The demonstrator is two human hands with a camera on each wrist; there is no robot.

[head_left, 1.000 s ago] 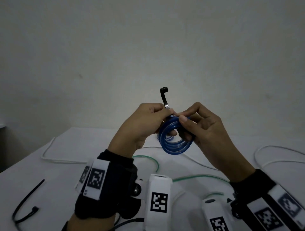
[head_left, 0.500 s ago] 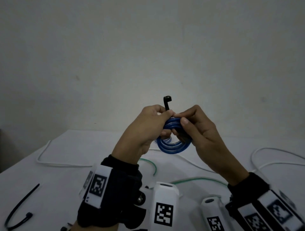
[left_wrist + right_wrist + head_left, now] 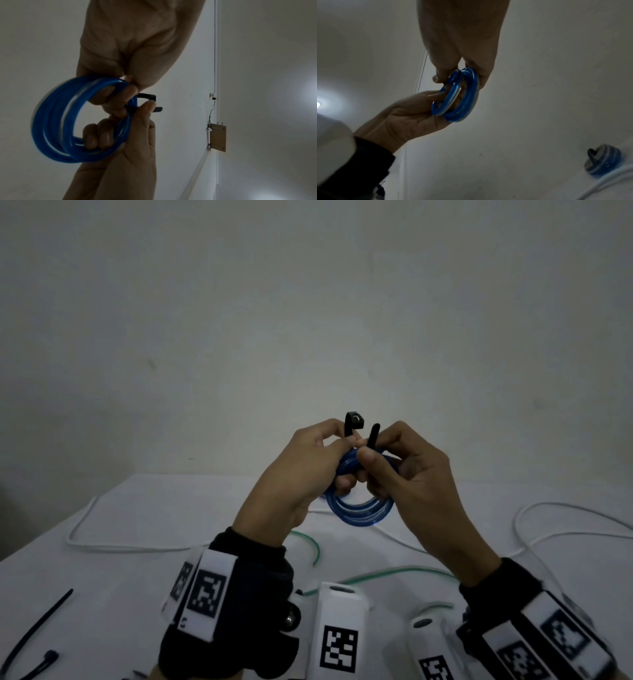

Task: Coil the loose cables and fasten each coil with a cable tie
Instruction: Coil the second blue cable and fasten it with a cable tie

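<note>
Both hands hold a blue cable coil up above the table. My left hand grips the top of the coil and pinches the black cable tie just under its head, which sticks up. My right hand pinches the tie's tail between thumb and forefinger, with its other fingers hooked inside the coil. In the left wrist view the tie's head and tail tip lie close together, apart, on the coil's outer side.
On the white table lie loose white cables, a green cable and spare black cable ties at the near left. A second blue coil, bound with a black tie, lies on the table to the right.
The tie's tail has come up beside its head, pinched in my right hand; before, only the head end showed above the fingers. The coil stays held at about the same place.
</note>
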